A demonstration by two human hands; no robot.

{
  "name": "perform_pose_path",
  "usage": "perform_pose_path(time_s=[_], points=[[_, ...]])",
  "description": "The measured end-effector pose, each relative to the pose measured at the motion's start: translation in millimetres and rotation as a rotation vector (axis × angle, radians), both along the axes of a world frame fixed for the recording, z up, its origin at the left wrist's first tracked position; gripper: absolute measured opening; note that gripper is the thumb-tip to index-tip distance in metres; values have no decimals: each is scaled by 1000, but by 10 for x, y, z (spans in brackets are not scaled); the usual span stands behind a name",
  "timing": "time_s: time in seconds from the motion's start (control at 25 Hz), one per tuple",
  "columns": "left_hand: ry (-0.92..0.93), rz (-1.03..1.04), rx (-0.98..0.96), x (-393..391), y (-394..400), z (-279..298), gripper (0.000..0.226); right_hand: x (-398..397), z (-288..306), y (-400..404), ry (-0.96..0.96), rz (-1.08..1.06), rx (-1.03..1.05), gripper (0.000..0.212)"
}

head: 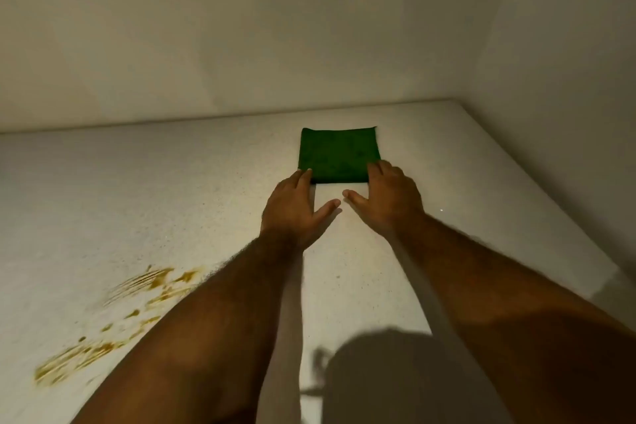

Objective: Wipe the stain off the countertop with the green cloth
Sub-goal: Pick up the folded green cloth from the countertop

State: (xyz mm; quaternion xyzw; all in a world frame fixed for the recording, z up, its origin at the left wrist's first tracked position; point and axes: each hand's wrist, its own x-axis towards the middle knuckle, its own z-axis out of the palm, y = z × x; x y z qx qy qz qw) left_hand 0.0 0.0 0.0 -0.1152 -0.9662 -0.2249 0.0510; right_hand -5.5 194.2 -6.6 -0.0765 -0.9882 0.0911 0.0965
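A folded green cloth (pixel 339 154) lies flat on the pale speckled countertop (pixel 172 189), toward the back right. My left hand (pixel 296 208) rests at the cloth's near left corner, fingertips touching its edge. At the near right corner my right hand (pixel 390 198) lies with fingers on the cloth. Both hands are spread with thumbs pointing inward, and neither closes around the cloth. A yellow-brown smeared stain (pixel 113 317) covers the counter at the near left, partly hidden behind my left forearm.
White walls (pixel 309 27) close the counter at the back and on the right. The counter's right edge (pixel 605 272) drops off near my right forearm. A dark shadow falls on the near middle of the counter.
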Motion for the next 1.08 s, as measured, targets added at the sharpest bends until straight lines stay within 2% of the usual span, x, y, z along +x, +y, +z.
perform_pose_path(time_s=[0.16, 0.28, 0.44, 0.52, 0.6, 0.64, 0.68, 0.76, 0.8, 0.96, 1.08], points=[[10, 91, 19, -331, 17, -88, 69, -358, 111, 7, 70, 68, 109, 42], [45, 143, 5, -518, 20, -136, 46, -593, 119, -110, 3, 126, 1, 23], [54, 196, 63, -739, 81, -68, 28, -926, 296, -158, -152, 46, -154, 28], [67, 198, 180, -826, 139, -36, 24, -1030, 412, -140, -277, 159, -122, 35], [54, 224, 293, -885, 155, 0, 21, -1040, 470, -130, -411, 275, -17, 62], [74, 231, 314, -902, 157, 24, 20, -1020, 451, -120, -397, 294, 38, 67], [70, 227, 350, -914, 153, 54, 20, -1008, 398, -110, -329, 308, 47, 59], [68, 188, 411, -907, 133, 112, 21, -1008, 289, -107, -161, 310, -76, 30], [61, 152, 434, -882, 108, 146, 24, -1005, 270, -111, -115, 279, -173, 22], [88, 82, 362, -791, -205, 136, 43, -973, 505, -136, 27, 96, -473, 24], [84, 135, 321, -684, -617, 148, 42, -885, 896, -309, 68, 21, -865, 32]])
